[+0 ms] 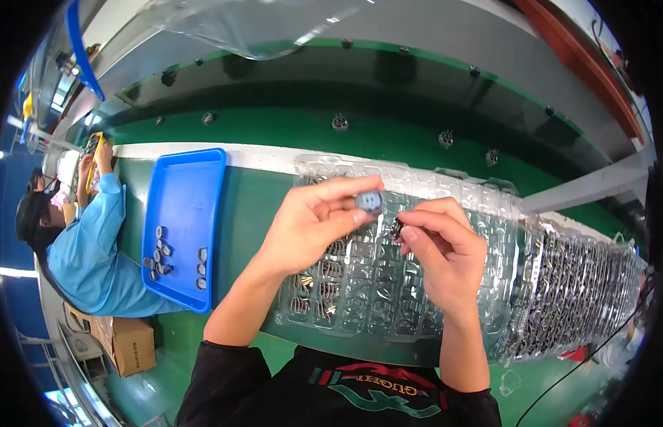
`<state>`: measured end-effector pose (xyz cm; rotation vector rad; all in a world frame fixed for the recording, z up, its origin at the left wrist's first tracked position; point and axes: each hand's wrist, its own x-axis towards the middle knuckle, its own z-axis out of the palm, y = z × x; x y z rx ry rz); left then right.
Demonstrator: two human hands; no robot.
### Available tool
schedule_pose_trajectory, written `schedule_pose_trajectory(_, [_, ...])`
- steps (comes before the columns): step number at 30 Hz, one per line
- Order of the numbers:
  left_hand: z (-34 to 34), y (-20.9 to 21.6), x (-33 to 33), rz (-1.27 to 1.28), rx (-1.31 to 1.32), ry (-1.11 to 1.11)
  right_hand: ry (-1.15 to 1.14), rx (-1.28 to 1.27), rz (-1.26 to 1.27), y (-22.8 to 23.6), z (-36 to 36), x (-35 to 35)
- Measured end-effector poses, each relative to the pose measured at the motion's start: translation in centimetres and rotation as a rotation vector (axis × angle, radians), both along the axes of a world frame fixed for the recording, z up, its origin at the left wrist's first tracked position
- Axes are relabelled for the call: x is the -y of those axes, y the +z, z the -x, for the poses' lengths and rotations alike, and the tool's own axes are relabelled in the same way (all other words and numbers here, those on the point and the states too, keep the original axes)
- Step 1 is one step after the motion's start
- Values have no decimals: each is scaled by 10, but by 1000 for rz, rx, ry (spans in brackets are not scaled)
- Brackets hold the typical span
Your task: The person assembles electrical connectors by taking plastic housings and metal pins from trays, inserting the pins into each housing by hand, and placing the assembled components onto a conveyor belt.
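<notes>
At the far left, a co-worker in a light blue smock [96, 249] sits at the green bench [253, 206], hands raised to a yellow object that is too small to make out. Near that person's side stands a cardboard box [128, 344]. Just to the right, a blue tray [185, 192] lies on the bench with a cluster of small grey parts [164, 262] gathered toward its near end.

At centre, the person's left hand [310, 224] is raised over a clear plastic blister tray [388, 285], thumb and fingertips pinched together on a small round grey part [370, 202]. Just beside it, the right hand [445, 249] has its fingers closed on a small dark part [396, 229], held a little lower, close above the tray's pockets. A few pockets at the tray's near left hold dark parts; most of the others look empty.

To the right, a stack of filled blister trays [581, 285] runs toward the bench's far right end. Beyond the trays, more small parts [339, 123] sit spaced along a dark green conveyor belt [289, 128].
</notes>
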<state>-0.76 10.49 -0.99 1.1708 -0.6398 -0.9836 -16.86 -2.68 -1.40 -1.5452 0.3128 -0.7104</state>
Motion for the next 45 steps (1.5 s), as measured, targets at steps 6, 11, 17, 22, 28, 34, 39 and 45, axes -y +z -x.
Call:
schedule_pose_trajectory(6, [19, 0, -4, 21, -106, -227, -94, 3, 478, 19, 13, 8])
schedule_pose_trajectory(11, [26, -4, 0, 38, -362, -229, -114, 40, 547, 21, 14, 5])
schedule_pose_trajectory(17, [23, -18, -2, 40, -351, -295, -31, -39, 485, 26, 19, 6])
schedule_pose_trajectory(22, [25, -18, -1, 73, -451, -250, -73, 5, 591, 24, 17, 6])
schedule_pose_trajectory(28, [26, -20, 0, 46, -420, -230, -140, -34, 652, 24, 14, -3])
schedule_pose_trajectory(34, [24, -22, 1, 19, -366, -206, -130, -68, 682, 23, 12, -1])
schedule_pose_trajectory(39, [20, -29, -1, 64, -462, -231, -137, -40, 735, 24, 9, -3])
schedule_pose_trajectory(45, [23, -29, 0, 147, -483, -230, -176, 2, 733, 18, 6, -9])
